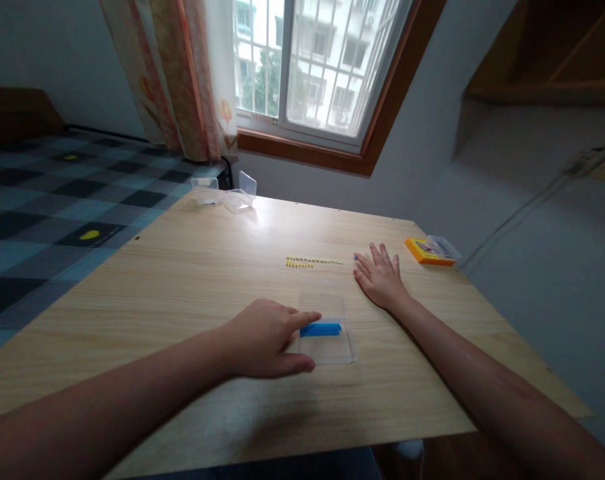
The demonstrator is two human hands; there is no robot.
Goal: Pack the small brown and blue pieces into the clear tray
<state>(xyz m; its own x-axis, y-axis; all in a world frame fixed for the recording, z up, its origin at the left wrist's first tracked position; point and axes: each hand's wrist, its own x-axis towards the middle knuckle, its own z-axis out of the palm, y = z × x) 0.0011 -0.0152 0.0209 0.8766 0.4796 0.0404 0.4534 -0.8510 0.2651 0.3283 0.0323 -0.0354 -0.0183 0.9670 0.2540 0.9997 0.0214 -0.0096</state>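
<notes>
My left hand (267, 337) rests on the wooden table (182, 280), its index finger stretched out and touching the left end of a blue stick (321, 329) that lies in a flat clear plastic tray (332, 350); the thumb lies along the tray's near left edge and nothing is gripped. My right hand (379, 277) lies flat on the table further back, fingers spread and holding nothing. Just left of it runs a row of small yellow pieces (307, 262). A tiny blue bit (355, 257) shows at its fingertips.
An orange box with a clear lid (431, 251) sits near the table's right edge. Open clear plastic boxes (227, 195) stand at the far left corner. A checkered bed (57, 207) lies to the left, a window (317, 67) and curtain behind.
</notes>
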